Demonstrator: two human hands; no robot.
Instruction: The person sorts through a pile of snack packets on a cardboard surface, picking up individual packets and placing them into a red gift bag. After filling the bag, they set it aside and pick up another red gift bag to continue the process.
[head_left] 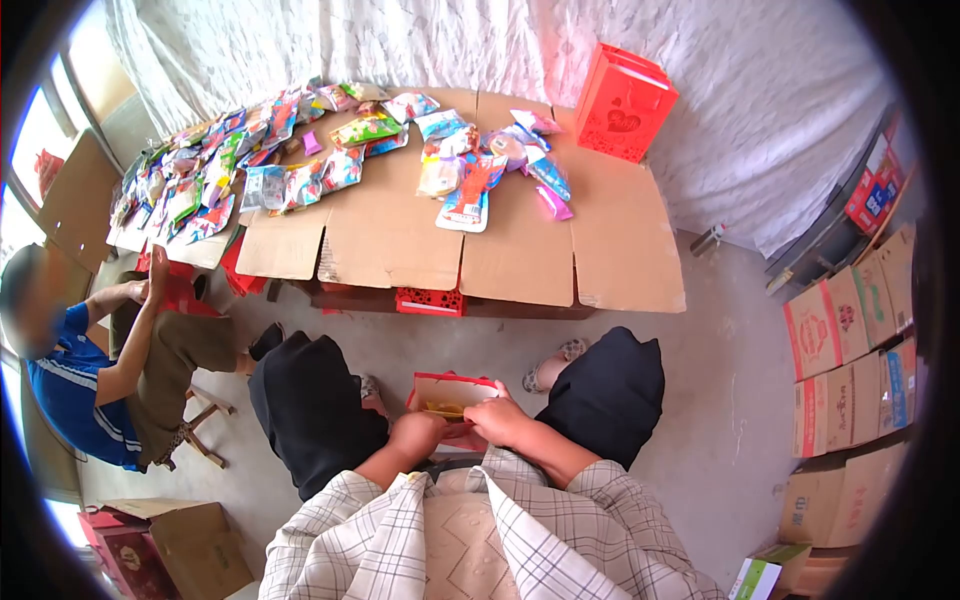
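A red paper gift bag [452, 388] with a white inside stands open between my knees. My left hand [418, 434] is closed on its near left edge. On the opposite side, my right hand [497, 420] grips the rim near the right corner. Something yellow [443, 409] shows inside the bag, between my hands; its kind cannot be made out. My fingertips are partly hidden by the bag and by my own hands.
Flattened cardboard [390, 235] covers the table ahead, bearing many packaged snacks [465, 185] and an upright red gift bag [625, 105]. At left sits another person [85, 375] with red bags. Cartons [850, 405] are stacked at right; an open box [195, 550] lies lower left.
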